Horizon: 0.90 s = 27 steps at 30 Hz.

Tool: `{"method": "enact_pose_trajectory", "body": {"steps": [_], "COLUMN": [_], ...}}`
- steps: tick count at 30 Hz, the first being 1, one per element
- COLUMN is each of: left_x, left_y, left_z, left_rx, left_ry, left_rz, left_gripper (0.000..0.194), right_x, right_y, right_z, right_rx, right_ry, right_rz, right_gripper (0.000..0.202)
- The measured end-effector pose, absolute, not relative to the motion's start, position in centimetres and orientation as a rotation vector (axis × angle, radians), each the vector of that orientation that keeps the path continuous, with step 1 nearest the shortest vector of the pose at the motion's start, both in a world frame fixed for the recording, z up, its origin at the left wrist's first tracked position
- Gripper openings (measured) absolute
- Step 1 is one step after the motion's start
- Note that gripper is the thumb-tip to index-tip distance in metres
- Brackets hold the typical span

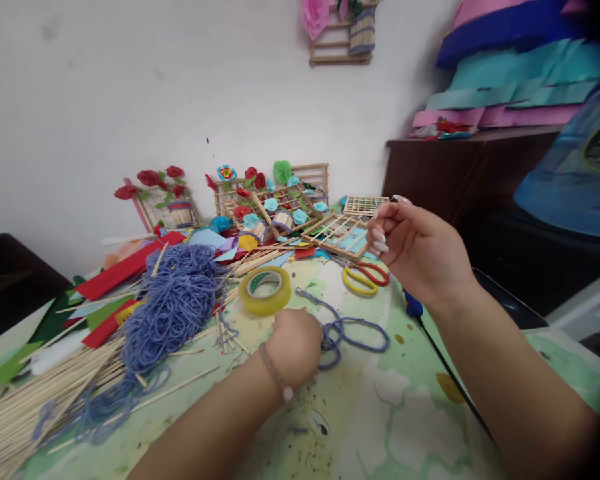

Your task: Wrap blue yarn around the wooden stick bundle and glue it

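My left hand [297,340], with a braided bracelet at its wrist, is low over the table beside a looped blue yarn strand [363,333]. Its fingers point away and are mostly hidden, so what they hold cannot be made out. Raised at the right, my right hand [417,247] has its fingers curled in, thumb and forefinger close together; anything between them is too small to tell. Just behind the left hand lies a roll of yellow tape [265,291]. Scissors with red and yellow handles [361,279] lie left of the right hand.
A heap of blue yarn [175,300] and many thin sticks [45,407] cover the left side. Stick frames with paper flowers [280,200] stand along the wall. A black cord [450,370] runs under the right forearm. A dark cabinet [445,173] is at the right.
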State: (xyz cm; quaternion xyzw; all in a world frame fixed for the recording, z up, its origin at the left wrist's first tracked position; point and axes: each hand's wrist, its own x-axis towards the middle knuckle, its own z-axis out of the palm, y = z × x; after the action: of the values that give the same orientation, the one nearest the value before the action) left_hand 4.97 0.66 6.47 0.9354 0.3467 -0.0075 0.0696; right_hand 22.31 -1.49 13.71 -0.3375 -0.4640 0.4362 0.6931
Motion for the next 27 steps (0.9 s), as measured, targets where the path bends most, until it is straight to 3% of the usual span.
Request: {"method": "enact_pose_trajectory", "body": {"steps": [2,4,10,15,18,22,27], "left_x": [5.2,5.0,1.2,-1.7,-2.4,-2.2,-1.3], "left_y": [1.6,2.4,6.2,7.6,7.0,6.2,7.2], "left_z": [5.4,5.7,11.0,13.8,14.2,13.8,13.2], "left_rx": [2.865,2.914,2.87,2.619,2.573,2.493,1.933], "left_ry": [1.042,1.021,0.743,0.865,0.993,0.85,0.512], "left_rz": [-0.179,-0.257,-0.185,0.955,1.546,1.806,2.11], "left_gripper": [0.031,0.018,0.013,0.018,0.011,0.015,0.007], "right_x": [22.4,22.5,24.1,25.8,26.1,26.2,29.5], "right_y": [-1.5,-1.7,-2.7,-4.3,-5.6,-6.8,-6.6], "right_z": [13.7,13.8,15.2,16.0,16.3,16.4,12.8], "right_rx": [-0.759,-0.76,-0.717,-0.72,-0.776,-0.955,-1.692], "right_ry": [-1.038,-1.05,-1.099,-1.129,-1.13,-1.192,-1.702], "right_rz": [0.982,0.976,0.827,0.557,0.328,0.16,0.374], "right_gripper": [0.026,0.027,0.029,0.033,0.018,0.005,0.037]}}
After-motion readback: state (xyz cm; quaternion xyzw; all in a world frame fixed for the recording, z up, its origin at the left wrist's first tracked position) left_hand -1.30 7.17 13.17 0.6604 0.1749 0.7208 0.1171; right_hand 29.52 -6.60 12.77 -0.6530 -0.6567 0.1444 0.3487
